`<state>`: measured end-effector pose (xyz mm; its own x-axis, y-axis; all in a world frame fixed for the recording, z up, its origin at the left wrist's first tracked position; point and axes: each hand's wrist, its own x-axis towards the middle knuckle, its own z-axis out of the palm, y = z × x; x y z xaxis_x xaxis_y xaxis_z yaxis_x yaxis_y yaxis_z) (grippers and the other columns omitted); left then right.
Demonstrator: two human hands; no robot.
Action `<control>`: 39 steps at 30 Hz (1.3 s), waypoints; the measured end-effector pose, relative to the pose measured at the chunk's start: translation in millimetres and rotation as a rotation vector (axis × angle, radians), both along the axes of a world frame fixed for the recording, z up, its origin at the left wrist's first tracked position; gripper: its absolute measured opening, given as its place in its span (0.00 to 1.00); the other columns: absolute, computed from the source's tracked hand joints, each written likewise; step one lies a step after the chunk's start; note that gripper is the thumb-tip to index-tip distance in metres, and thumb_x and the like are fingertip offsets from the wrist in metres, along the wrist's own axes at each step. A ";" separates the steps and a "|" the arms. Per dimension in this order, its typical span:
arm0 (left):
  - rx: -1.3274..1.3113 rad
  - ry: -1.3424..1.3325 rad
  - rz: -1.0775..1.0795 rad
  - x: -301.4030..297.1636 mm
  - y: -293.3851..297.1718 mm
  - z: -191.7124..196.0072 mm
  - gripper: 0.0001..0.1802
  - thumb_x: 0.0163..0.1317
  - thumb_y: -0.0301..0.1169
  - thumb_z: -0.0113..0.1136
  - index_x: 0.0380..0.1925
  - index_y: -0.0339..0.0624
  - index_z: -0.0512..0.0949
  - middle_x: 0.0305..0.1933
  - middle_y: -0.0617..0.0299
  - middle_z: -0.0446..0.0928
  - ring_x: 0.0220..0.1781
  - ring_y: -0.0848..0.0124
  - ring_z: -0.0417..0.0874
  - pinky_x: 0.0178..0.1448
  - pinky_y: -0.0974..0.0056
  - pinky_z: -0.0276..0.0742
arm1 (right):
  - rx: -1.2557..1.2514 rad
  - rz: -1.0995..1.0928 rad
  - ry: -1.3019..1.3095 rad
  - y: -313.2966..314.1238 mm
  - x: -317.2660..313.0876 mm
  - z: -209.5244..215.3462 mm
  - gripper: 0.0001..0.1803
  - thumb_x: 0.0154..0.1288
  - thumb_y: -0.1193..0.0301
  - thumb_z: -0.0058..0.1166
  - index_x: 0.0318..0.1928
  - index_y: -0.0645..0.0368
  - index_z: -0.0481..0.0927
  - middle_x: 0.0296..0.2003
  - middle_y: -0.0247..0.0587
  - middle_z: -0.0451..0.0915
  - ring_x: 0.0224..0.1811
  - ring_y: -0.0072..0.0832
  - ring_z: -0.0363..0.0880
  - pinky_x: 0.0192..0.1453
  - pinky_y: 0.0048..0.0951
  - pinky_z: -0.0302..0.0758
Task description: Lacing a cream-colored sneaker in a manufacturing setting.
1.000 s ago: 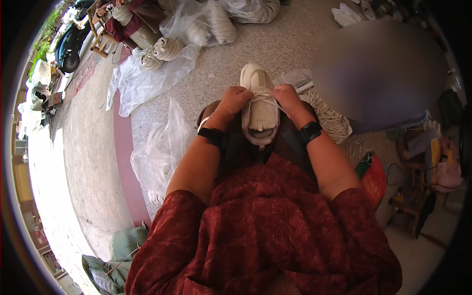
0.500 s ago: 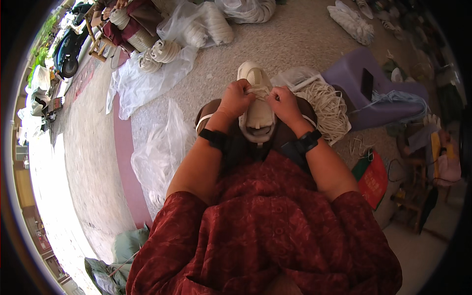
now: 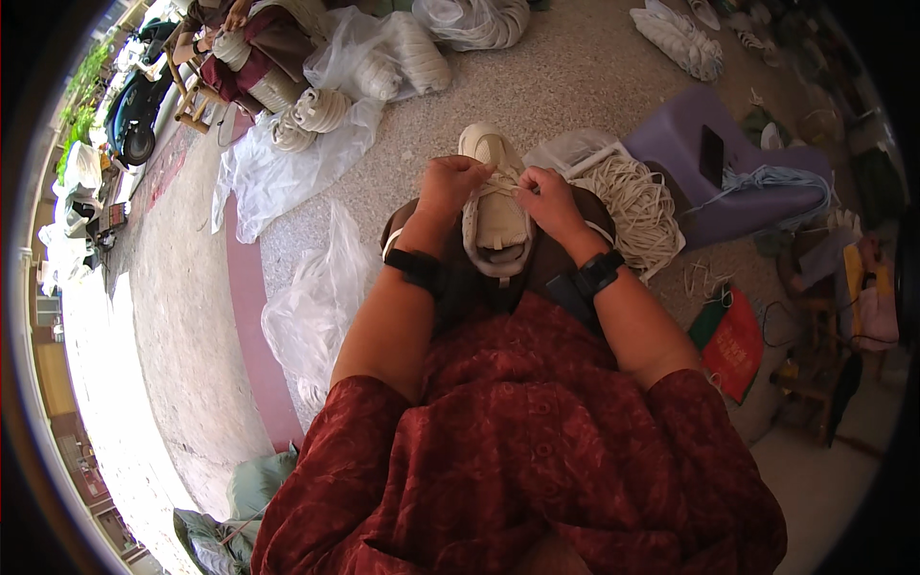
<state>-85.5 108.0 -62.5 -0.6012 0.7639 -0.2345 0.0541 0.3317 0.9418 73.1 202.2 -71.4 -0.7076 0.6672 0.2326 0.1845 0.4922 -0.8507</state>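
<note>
A cream-coloured shoe (image 3: 494,222) rests on my lap between my knees, its toe pointing away from me and its opening toward me. Over its lacing area, my left hand (image 3: 454,182) is closed in a pinch at the left edge, gripping a cream shoelace (image 3: 502,179). On the opposite side my right hand (image 3: 548,197) pinches at the lace too, fingers curled together. Lace strands cross the shoe between both hands. The fingertips are too small to show exactly how the lace runs through them.
Right of my knee lies a heap of cream laces (image 3: 634,211) in a white-framed holder, beside a purple plastic stool (image 3: 671,144) bearing a dark phone (image 3: 712,156) and pale-blue laces (image 3: 776,179). Clear plastic sheeting (image 3: 309,297) lies left. Another person (image 3: 259,48) sits far left near wrapped shoe bundles (image 3: 321,110).
My left hand has shifted slightly left and turned flatter, drawing away from the shoe's middle. My right hand stays by the right edge. The whole view has tilted a little.
</note>
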 end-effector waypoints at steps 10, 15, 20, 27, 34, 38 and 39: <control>0.200 -0.487 0.240 13.5 -3.6 -18.2 0.06 0.45 0.24 0.56 0.14 0.42 0.71 0.18 0.69 0.69 0.18 0.78 0.66 0.23 0.71 0.62 | -0.077 -0.093 -0.248 10.1 -10.9 -1.5 0.12 0.52 0.67 0.57 0.24 0.64 0.73 0.19 0.48 0.75 0.24 0.43 0.74 0.30 0.37 0.69; 0.138 -0.242 0.183 14.9 -5.3 -26.6 0.07 0.47 0.25 0.56 0.14 0.41 0.72 0.17 0.69 0.69 0.18 0.79 0.67 0.23 0.72 0.63 | 0.065 -0.219 -0.165 1.9 1.8 -10.2 0.12 0.51 0.70 0.57 0.31 0.64 0.71 0.24 0.50 0.76 0.27 0.43 0.75 0.32 0.38 0.70; 0.115 -0.312 0.096 6.7 -9.7 -36.8 0.08 0.48 0.29 0.62 0.19 0.41 0.73 0.20 0.69 0.71 0.21 0.79 0.68 0.25 0.73 0.65 | -0.840 -0.221 0.289 5.0 28.2 16.0 0.09 0.48 0.83 0.52 0.33 0.61 0.71 0.19 0.34 0.70 0.17 0.20 0.67 0.20 0.22 0.62; 0.071 0.409 -0.044 16.6 -16.1 -28.1 0.16 0.47 0.37 0.68 0.27 0.37 0.75 0.23 0.66 0.72 0.24 0.77 0.71 0.31 0.69 0.70 | -0.971 -0.443 0.592 36.8 93.4 22.0 0.10 0.48 0.87 0.47 0.28 0.58 0.69 0.18 0.28 0.64 0.12 0.15 0.56 0.15 0.16 0.52; 0.039 0.431 0.058 9.7 -50.6 -7.1 0.12 0.48 0.33 0.65 0.19 0.35 0.77 0.16 0.56 0.74 0.19 0.71 0.73 0.29 0.66 0.72 | -1.008 -0.431 0.551 35.7 102.9 -5.9 0.09 0.48 0.87 0.45 0.25 0.59 0.69 0.17 0.29 0.64 0.12 0.16 0.57 0.15 0.17 0.54; 0.103 0.388 0.089 -20.0 -97.5 4.6 0.08 0.48 0.29 0.66 0.19 0.37 0.77 0.16 0.58 0.75 0.19 0.74 0.73 0.26 0.67 0.70 | -0.993 -0.458 0.506 40.0 103.7 -9.6 0.08 0.48 0.86 0.47 0.26 0.60 0.70 0.18 0.29 0.65 0.13 0.17 0.59 0.15 0.16 0.55; 0.104 0.387 0.091 -15.0 -101.3 6.3 0.08 0.48 0.29 0.66 0.19 0.37 0.77 0.16 0.58 0.75 0.19 0.74 0.73 0.26 0.67 0.70 | -0.934 -0.396 0.415 39.6 103.7 -9.1 0.06 0.50 0.85 0.46 0.26 0.61 0.71 0.18 0.29 0.65 0.14 0.17 0.61 0.16 0.18 0.57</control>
<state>-100.5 6.7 -56.2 -0.6959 0.7114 0.0983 0.3860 0.2551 0.8865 176.8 241.8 -80.4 -0.3872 0.8674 -0.3125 -0.1995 -0.4097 -0.8901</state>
